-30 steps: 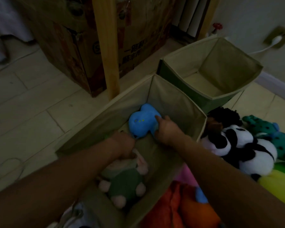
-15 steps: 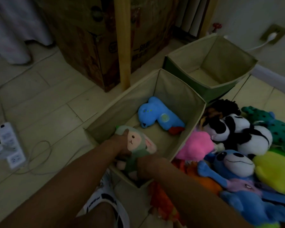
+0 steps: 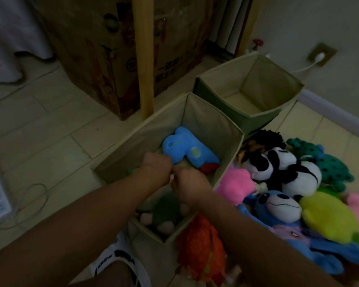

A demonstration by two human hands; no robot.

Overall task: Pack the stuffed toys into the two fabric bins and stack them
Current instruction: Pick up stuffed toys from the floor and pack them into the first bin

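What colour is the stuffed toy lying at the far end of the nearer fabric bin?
Bright blue stuffed toy, clearest in the head view.

Left hand (image 3: 157,167), right hand (image 3: 190,184) knuckles-up, touching.

1. One view only: a wide-angle camera worn on the person's head, facing forward and steeply down at the floor.
2. Both forearms enter from the bottom edge; the left hand (image 3: 157,167) and right hand (image 3: 190,186) meet close below the lens, near frame centre, inside the near fabric bin (image 3: 207,119).
3. The far fabric bin (image 3: 222,77) sits further off, upper right of centre.
4. Straight lines bow toward the edges; the cardboard box (image 3: 95,59) and wooden post (image 3: 144,59) lean inward at the top.
5. Lighting is dim; the hands are blurred.
6. No second view, so no overlap.
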